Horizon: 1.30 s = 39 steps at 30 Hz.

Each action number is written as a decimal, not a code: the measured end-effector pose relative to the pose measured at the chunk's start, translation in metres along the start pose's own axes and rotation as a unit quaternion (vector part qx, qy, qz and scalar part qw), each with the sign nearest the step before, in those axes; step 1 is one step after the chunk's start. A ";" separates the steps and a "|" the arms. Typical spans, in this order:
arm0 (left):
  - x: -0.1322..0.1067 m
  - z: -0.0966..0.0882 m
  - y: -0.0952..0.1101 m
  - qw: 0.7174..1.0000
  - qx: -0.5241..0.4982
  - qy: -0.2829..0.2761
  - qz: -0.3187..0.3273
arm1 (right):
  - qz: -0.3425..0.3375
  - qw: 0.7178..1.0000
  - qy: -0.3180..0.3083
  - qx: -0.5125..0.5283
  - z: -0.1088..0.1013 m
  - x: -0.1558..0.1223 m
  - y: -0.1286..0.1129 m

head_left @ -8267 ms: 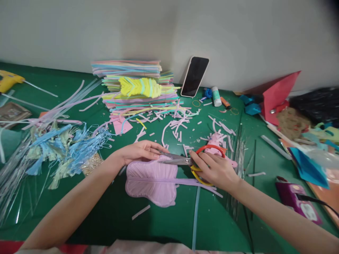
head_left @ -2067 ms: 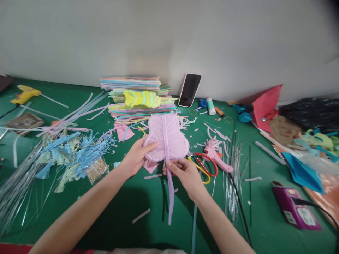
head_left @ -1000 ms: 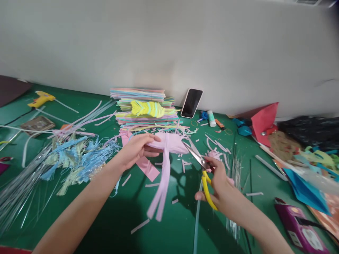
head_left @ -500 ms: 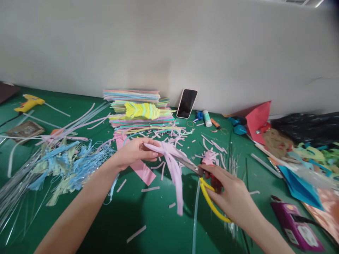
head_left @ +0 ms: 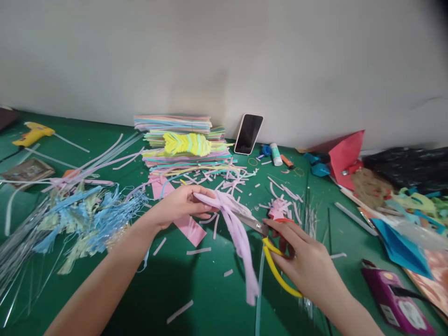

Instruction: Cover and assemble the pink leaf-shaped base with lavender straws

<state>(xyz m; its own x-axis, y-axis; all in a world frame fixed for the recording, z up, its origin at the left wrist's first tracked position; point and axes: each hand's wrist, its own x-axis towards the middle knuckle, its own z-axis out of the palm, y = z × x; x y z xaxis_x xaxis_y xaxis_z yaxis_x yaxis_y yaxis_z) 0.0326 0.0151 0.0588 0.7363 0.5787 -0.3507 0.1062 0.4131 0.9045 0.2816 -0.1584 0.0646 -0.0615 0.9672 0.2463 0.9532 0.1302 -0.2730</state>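
Note:
My left hand (head_left: pixel 180 204) pinches a bundle of soft lilac strips (head_left: pixel 241 238) at one end; the loose strips hang down over the green table. My right hand (head_left: pixel 304 254) is closed on the handles of a pair of scissors (head_left: pixel 258 227), one handle yellow and one red. The scissor blades point left and lie against the lilac strips, close to where they are gathered. How far the blades are apart is partly hidden by the strips. Short lilac offcuts (head_left: pixel 199 251) are scattered on the table around both hands.
Stacks of coloured strips (head_left: pixel 171 123) and a yellow fuzzy piece (head_left: pixel 187 143) lie at the back. Beside them a phone (head_left: pixel 248 134) leans on the wall. A yellow glue gun (head_left: pixel 33 134) and blue tassels (head_left: pixel 105 214) are left; a purple box (head_left: pixel 397 298) is right.
The hanging ends of the lilac strips have swung to the right and lower. Both hands keep their holds, with the left shifted slightly right. The view has shifted a little.

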 end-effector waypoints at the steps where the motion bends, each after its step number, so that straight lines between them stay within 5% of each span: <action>1: 0.000 0.001 0.000 1.000 -0.005 -0.003 -0.002 | -0.002 1.000 0.001 -0.005 0.000 0.000 -0.001; 15: 0.002 0.003 -0.003 0.999 0.010 0.017 0.032 | -0.109 0.976 0.076 -0.171 -0.008 0.009 -0.012; 28: -0.003 0.010 0.003 0.998 0.026 0.022 0.046 | -0.210 0.923 0.045 -0.318 -0.032 0.022 -0.012; 39: 0.003 0.011 0.000 0.999 0.009 0.042 0.013 | -0.263 0.922 0.049 -0.280 -0.035 0.047 -0.006</action>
<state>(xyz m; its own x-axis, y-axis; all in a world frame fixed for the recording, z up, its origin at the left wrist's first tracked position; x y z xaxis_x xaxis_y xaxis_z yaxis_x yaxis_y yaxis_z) 0.0420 0.0095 0.0602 0.6809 0.6460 -0.3449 0.0994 0.3851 0.9175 0.2828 -0.1211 0.1102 -0.5584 0.7740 0.2985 0.8038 0.4160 0.4252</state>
